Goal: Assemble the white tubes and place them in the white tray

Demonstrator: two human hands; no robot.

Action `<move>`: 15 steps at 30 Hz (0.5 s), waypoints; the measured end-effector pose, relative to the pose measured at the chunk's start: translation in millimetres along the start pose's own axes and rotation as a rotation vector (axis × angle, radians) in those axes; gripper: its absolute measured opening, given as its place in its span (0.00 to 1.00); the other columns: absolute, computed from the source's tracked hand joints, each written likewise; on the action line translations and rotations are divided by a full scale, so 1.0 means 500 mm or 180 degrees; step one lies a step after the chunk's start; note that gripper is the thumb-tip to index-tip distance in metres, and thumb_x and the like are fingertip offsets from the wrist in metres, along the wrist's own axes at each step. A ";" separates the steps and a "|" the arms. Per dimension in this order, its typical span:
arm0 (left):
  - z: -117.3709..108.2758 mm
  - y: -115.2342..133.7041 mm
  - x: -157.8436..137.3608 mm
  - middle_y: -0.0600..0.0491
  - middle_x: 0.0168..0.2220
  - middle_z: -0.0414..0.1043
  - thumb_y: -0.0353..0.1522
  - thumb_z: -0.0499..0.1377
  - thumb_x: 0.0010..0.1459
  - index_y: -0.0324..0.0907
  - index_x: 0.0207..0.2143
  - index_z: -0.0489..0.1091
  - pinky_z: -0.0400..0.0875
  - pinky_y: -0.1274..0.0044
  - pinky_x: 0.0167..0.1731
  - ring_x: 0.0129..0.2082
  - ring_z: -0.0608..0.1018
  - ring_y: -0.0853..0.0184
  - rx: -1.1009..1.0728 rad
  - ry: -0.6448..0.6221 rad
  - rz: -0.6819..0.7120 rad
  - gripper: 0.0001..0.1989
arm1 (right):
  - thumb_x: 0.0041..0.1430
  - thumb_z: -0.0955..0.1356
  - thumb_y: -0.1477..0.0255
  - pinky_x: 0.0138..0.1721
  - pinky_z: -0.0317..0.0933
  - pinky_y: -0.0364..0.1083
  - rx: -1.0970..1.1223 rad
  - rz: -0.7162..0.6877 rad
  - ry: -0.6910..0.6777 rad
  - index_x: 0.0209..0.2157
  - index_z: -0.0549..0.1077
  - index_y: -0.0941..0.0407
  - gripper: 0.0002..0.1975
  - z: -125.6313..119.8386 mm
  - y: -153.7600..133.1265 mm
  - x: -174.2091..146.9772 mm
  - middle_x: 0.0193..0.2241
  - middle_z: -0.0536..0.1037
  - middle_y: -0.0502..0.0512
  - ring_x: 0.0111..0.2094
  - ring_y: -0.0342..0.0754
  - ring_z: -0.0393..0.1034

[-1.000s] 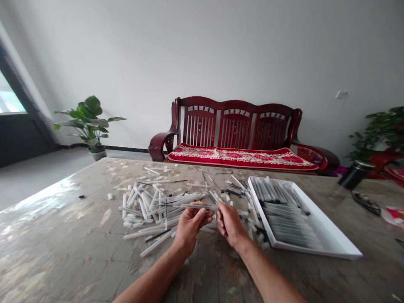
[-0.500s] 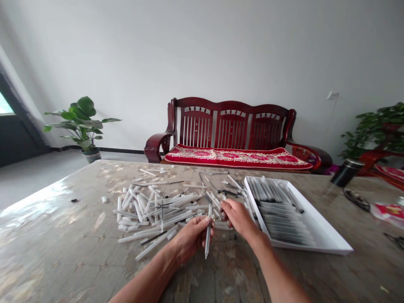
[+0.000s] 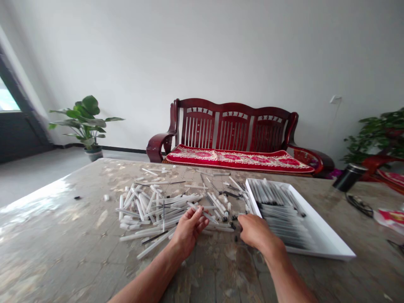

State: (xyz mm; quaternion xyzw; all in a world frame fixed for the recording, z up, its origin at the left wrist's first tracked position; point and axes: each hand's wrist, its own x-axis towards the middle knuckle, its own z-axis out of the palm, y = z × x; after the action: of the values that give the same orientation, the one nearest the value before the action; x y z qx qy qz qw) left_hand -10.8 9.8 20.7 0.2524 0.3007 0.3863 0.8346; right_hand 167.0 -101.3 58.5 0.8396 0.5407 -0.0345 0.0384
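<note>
My left hand (image 3: pixel 188 229) is closed around a translucent pen (image 3: pixel 206 216), pinched between thumb and fingers and slanting down to the right. Just beyond it lies a loose pile of white pen barrels and caps (image 3: pixel 145 204), with thin dark refills among them. My right hand (image 3: pixel 258 230) is low over the table beside several small black pieces (image 3: pixel 232 225). Its fingers are curled in, and whatever lies between the fingertips is hidden. By that hand, a white shallow box (image 3: pixel 318 221) holds rows of clear pens with black parts (image 3: pixel 282 221).
The patterned table (image 3: pixel 78 261) carries a black cylinder (image 3: pixel 350 176), a dark cable (image 3: pixel 359 205) and a red-and-white packet (image 3: pixel 391 221) at the right. Behind stand a wooden bench (image 3: pixel 232 126) with a red cover and a potted plant (image 3: pixel 86 122).
My right hand has moved away from the left, to the right and down toward the black pieces. The pen in my left hand has swung from nearly upright to slanted.
</note>
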 end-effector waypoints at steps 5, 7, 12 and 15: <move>-0.003 0.001 0.006 0.50 0.29 0.79 0.22 0.60 0.61 0.36 0.29 0.72 0.80 0.82 0.28 0.23 0.80 0.74 -0.0089 0.0162 0.0178 0.07 | 0.56 0.63 0.80 0.36 0.61 0.45 0.0391 -0.0207 0.0299 0.40 0.75 0.55 0.13 -0.020 -0.029 0.004 0.38 0.82 0.60 0.40 0.55 0.77; -0.005 0.001 0.008 0.49 0.29 0.79 0.22 0.59 0.62 0.36 0.29 0.72 0.80 0.81 0.28 0.24 0.80 0.73 -0.0137 0.0235 0.0250 0.08 | 0.57 0.62 0.80 0.39 0.61 0.44 0.0942 -0.0429 0.0602 0.40 0.74 0.54 0.13 -0.019 -0.041 0.009 0.39 0.81 0.57 0.41 0.51 0.76; -0.010 0.001 0.014 0.50 0.29 0.78 0.22 0.63 0.58 0.36 0.29 0.72 0.80 0.81 0.29 0.25 0.80 0.73 -0.0196 0.0299 0.0422 0.05 | 0.51 0.63 0.86 0.43 0.62 0.42 0.1933 -0.0976 0.1063 0.44 0.72 0.55 0.20 0.010 -0.069 0.023 0.40 0.78 0.54 0.42 0.47 0.73; -0.015 0.000 0.018 0.52 0.29 0.78 0.25 0.68 0.53 0.37 0.28 0.72 0.80 0.81 0.30 0.25 0.80 0.73 -0.0180 0.0278 0.0503 0.07 | 0.52 0.64 0.86 0.43 0.64 0.44 0.2203 -0.1103 0.1122 0.45 0.73 0.54 0.21 0.026 -0.082 0.027 0.40 0.77 0.54 0.41 0.47 0.73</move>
State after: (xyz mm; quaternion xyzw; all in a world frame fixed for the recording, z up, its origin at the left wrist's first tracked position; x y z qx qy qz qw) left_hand -11.4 18.2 13.0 0.2347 0.3050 0.4700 0.7944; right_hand 135.1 -73.2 43.1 0.6928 0.6286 -0.0759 -0.3451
